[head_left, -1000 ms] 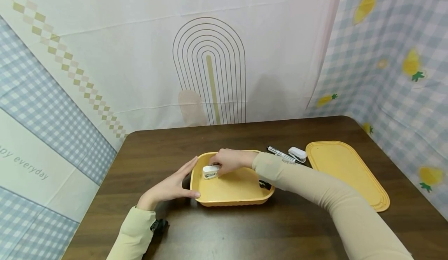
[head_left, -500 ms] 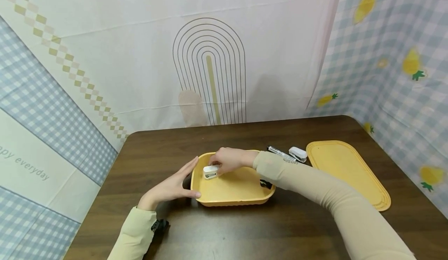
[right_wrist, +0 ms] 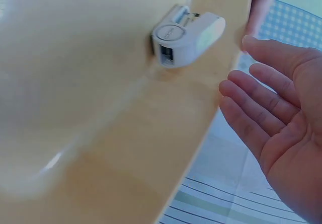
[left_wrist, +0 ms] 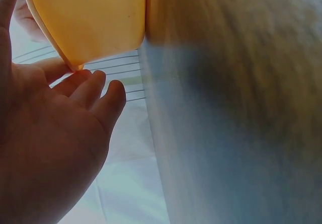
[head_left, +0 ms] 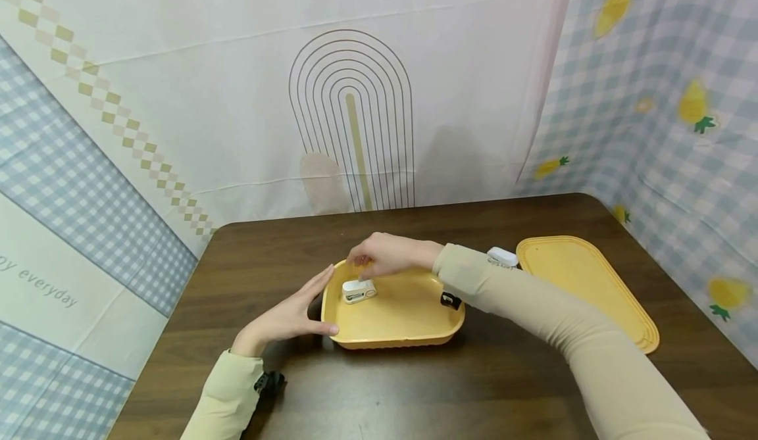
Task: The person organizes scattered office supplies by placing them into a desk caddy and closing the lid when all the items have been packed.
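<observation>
A white stapler (head_left: pixel 358 291) sits inside the shallow yellow plastic box (head_left: pixel 393 344), toward its left end. My left hand (head_left: pixel 287 325) holds that end of the box, with the thumb at the near corner and fingers along the far side. My right hand (head_left: pixel 385 256) is above the stapler, apart from it. In the right wrist view, the stapler (right_wrist: pixel 183 38) stands on the box floor, and the right hand (right_wrist: pixel 282 103) has its fingers extended and holds nothing. A small black item (head_left: pixel 451 300) is at the box's right end, partly hidden by the right sleeve.
To the right on the dark wooden table (head_left: pixel 379 400) lies a flat yellow lid (head_left: pixel 583 289). Beside it is a second white stapler (head_left: pixel 502 256), partly covered by the right sleeve (head_left: pixel 533 302). A patterned cloth (head_left: pixel 474 85) hangs behind the table.
My right hand has let go of the stapler and lifted up and away. The stapler stays in the box. The right forearm now covers the marker pen. My left hand stays put.
</observation>
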{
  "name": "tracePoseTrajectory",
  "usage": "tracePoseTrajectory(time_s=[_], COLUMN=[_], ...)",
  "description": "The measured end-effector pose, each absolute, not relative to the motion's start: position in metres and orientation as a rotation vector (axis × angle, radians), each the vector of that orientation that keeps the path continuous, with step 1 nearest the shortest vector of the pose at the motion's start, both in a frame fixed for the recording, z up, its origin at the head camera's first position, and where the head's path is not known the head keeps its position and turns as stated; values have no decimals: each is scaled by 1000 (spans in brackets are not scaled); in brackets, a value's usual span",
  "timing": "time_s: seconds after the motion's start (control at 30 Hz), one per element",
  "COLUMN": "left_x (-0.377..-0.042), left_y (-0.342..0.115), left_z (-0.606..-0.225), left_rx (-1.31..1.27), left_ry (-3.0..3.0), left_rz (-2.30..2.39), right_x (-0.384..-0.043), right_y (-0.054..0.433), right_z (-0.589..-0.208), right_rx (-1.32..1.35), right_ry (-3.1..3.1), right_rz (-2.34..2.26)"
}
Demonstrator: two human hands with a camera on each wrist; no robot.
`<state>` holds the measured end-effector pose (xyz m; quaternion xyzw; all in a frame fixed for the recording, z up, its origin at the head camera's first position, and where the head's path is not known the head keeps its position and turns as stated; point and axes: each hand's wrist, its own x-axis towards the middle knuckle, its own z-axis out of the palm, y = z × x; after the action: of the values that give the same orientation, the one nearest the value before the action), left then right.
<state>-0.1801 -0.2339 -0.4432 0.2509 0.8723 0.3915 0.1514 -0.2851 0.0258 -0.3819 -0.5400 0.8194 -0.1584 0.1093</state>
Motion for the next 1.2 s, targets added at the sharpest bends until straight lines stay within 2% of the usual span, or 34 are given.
tracePoseTrajectory(time_s=[0.37, 0.9, 1.2], left_x=[-180, -181, -181], left_y=[-233, -234, -236], left_z=[-444, -445, -446], left_rx=[719, 736, 771], left_ry=[2509, 2536, 2597], left_rz=[1125, 1112, 1050], right_x=[-298, -321, -326], right_y=[42, 99, 133], right_z=[-369, -369, -372], right_rx=[-1433, -1053, -926], right_ry=[2416, 2493, 2506], right_rz=[-684, -1027, -1181])
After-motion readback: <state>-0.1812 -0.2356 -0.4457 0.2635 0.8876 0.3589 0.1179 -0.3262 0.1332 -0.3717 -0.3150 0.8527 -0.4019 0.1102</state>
